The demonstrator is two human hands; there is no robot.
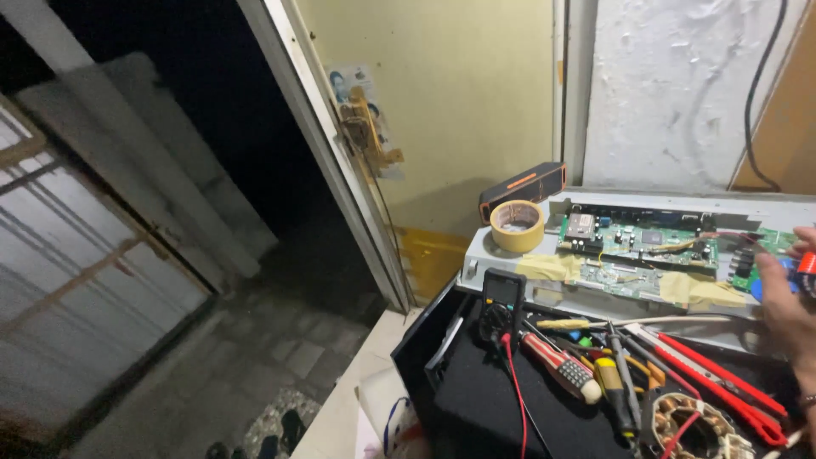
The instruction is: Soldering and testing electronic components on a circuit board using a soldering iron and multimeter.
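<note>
At the far edge of the bench, against the wall, lies a grey metal chassis [501, 255] carrying green circuit boards [646, 242], with strips of masking tape [552, 268] over its front edge. The work in hand appears to be handling or inspection of the right end of those boards.

One hand [786, 310] shows at the right edge of the bench (which hand it is cannot be told, as the frame cuts it off). It is closed around a small red and blue object [803, 268], held just beside the boards' right end; the other hand is out of view.

Nearer the front lie red-handled pliers [722, 387], a black multimeter [501, 306] and a striped screwdriver [561, 367].

A tape roll [517, 225] rests on the chassis's left corner.

Any next move, in my judgement, calls for a steady approach among the small components.
</note>
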